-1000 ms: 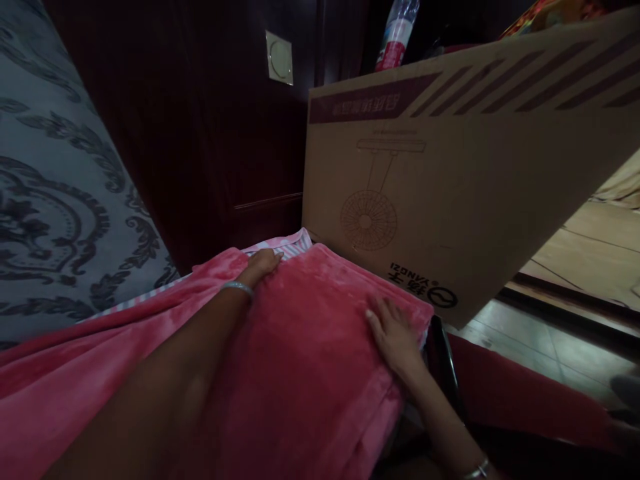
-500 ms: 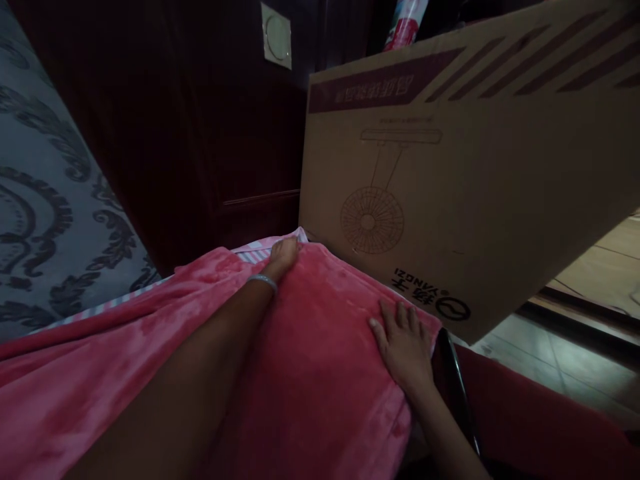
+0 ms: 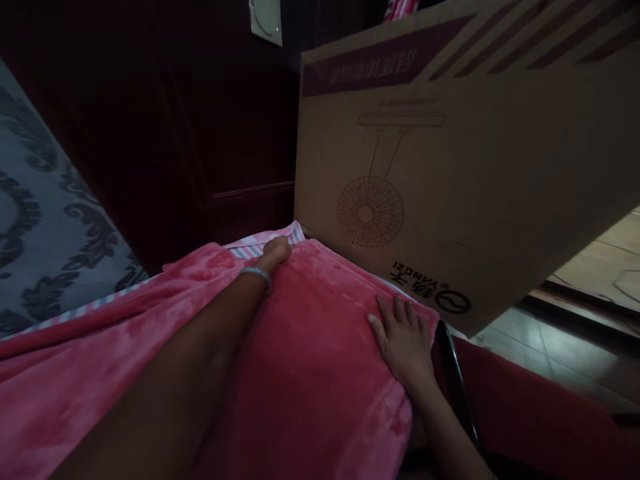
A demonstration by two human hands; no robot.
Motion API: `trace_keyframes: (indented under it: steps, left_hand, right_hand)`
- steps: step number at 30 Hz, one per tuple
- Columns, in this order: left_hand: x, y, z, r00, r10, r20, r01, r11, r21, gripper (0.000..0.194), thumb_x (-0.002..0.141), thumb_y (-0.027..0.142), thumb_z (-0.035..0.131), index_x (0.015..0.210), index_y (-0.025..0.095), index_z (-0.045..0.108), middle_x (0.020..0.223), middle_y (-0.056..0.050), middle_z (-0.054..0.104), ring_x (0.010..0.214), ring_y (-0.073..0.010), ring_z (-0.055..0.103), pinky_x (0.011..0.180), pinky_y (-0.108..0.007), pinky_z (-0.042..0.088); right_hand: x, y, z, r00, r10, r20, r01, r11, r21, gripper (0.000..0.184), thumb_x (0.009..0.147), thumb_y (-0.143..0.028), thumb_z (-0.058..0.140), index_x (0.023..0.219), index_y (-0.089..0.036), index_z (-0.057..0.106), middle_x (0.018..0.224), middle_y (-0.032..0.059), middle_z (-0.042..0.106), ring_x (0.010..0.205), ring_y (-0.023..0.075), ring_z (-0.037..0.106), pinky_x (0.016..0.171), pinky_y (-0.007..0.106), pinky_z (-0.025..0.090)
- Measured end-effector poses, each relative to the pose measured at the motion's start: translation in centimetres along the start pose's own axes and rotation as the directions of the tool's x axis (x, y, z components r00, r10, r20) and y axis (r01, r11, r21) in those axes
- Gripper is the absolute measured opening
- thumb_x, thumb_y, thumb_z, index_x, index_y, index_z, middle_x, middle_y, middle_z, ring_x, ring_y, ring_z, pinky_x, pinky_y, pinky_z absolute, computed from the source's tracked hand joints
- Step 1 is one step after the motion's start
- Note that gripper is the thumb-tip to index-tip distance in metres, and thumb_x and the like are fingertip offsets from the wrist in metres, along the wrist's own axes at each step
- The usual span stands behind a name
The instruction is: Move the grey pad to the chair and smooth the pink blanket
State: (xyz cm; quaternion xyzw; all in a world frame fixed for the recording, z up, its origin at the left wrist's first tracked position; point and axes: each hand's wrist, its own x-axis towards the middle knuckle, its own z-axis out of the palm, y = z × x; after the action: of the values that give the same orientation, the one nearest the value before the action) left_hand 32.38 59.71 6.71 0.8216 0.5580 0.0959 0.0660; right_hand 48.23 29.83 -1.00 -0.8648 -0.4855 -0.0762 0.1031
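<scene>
A pink plush blanket [image 3: 310, 347] covers the surface in front of me and drops in folds at the left. Striped cloth [image 3: 245, 250] shows from under its far edge. My left hand [image 3: 277, 249], with a pale bracelet on the wrist, is closed on the blanket near its far corner; the fingertips are hidden. On the right part of the blanket my right hand [image 3: 404, 340] lies flat, fingers spread, close to the edge by a black rail [image 3: 457, 380].
A large cardboard box [image 3: 500, 173] printed with a fan stands behind the blanket. Left of it is a dark red wooden panel [image 3: 240, 133], then patterned wallpaper [image 3: 55, 220]. Red fabric [image 3: 540, 413] and floor tiles [image 3: 525, 340] lie at the right.
The left hand and the blanket's far edge appear slightly further left in view. The right hand stays flat in about the same place. The box and wall plate sit higher in view.
</scene>
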Motion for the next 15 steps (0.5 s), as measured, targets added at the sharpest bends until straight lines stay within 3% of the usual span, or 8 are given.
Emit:
trace_keyframes:
  steps: [3,5,7,11,15]
  left_hand:
    - [-1.7,1.7,0.1,0.986,0.163,-0.024,-0.163,0.987,0.006,0.057,0.096,0.052,0.044,0.142,0.019,0.053,0.147,-0.015,0.054,0.140,-0.0290,0.045,0.114,-0.039,0.035]
    - [-2.8,2.5,1.2,0.943,0.330,0.044,-0.332,0.943,0.022,0.065,0.093,0.060,0.047,0.151,0.029,0.042,0.162,-0.007,0.036,0.151,-0.0273,0.026,0.123,-0.043,0.020]
    - [-3.6,2.8,2.5,0.893,0.422,0.157,-0.432,0.902,0.030,0.070,0.092,0.064,0.045,0.154,0.032,0.036,0.167,-0.005,0.023,0.155,-0.0293,0.014,0.125,-0.051,0.012]
    - [-3.8,3.3,3.3,0.885,0.398,0.243,-0.418,0.908,0.036,0.070,0.095,0.064,0.038,0.154,0.028,0.036,0.167,-0.010,0.023,0.154,-0.0336,0.017,0.122,-0.059,0.015]
    - [-5.1,4.5,1.6,0.894,0.379,0.237,-0.401,0.914,0.051,0.061,0.096,0.057,0.043,0.146,0.022,0.050,0.160,-0.015,0.038,0.148,-0.0355,0.032,0.121,-0.058,0.020]
  right_hand:
    - [0.0,0.0,0.1,1.000,-0.002,-0.002,0.002,1.000,-0.006,0.063,0.102,-0.055,0.028,0.154,-0.023,0.041,0.161,0.0151,0.032,0.149,0.0360,0.026,0.116,0.057,0.026]
    - [0.0,0.0,0.2,1.000,-0.001,-0.004,0.001,1.000,0.002,0.063,0.102,-0.055,0.027,0.154,-0.023,0.042,0.161,0.0155,0.032,0.149,0.0365,0.026,0.115,0.058,0.026]
    - [0.1,0.2,0.3,1.000,-0.002,0.001,0.002,1.000,0.008,0.064,0.102,-0.056,0.027,0.154,-0.023,0.041,0.162,0.0149,0.032,0.149,0.0363,0.025,0.115,0.058,0.027]
    - [0.3,0.4,0.4,0.999,-0.006,0.036,0.006,1.000,0.001,0.064,0.101,-0.055,0.026,0.155,-0.023,0.040,0.162,0.0140,0.031,0.150,0.0344,0.025,0.115,0.056,0.028]
    - [0.2,0.7,0.5,0.999,-0.015,0.038,0.016,1.000,-0.020,0.064,0.101,-0.054,0.024,0.154,-0.022,0.042,0.160,0.0150,0.033,0.149,0.0344,0.026,0.113,0.057,0.031]
